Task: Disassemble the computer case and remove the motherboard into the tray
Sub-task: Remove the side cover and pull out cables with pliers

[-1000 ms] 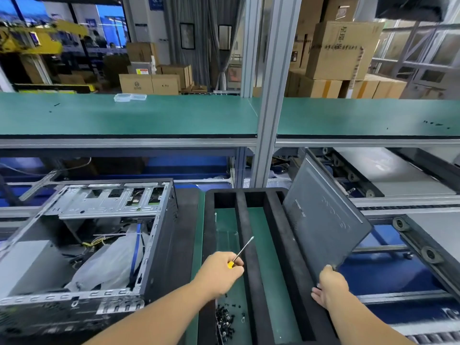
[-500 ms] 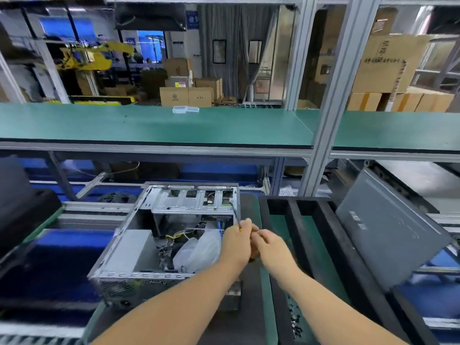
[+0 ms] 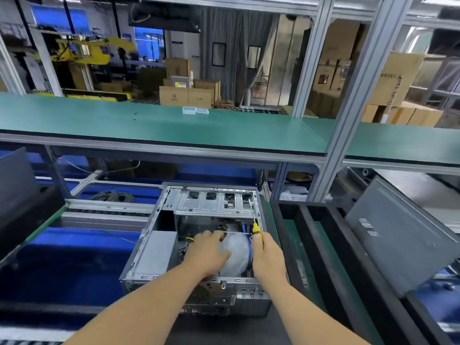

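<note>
The open grey metal computer case [image 3: 159, 247] lies on its side on the bench. Both hands reach inside it: the left hand [image 3: 206, 252] rests with loose fingers on a translucent plastic bag [image 3: 236, 252], the right hand [image 3: 267, 257] grips a yellow-handled screwdriver [image 3: 255, 226]. Right of the case stands the black slotted tray [image 3: 321, 247], with the grey side panel [image 3: 398, 245] leaning in it.
</note>
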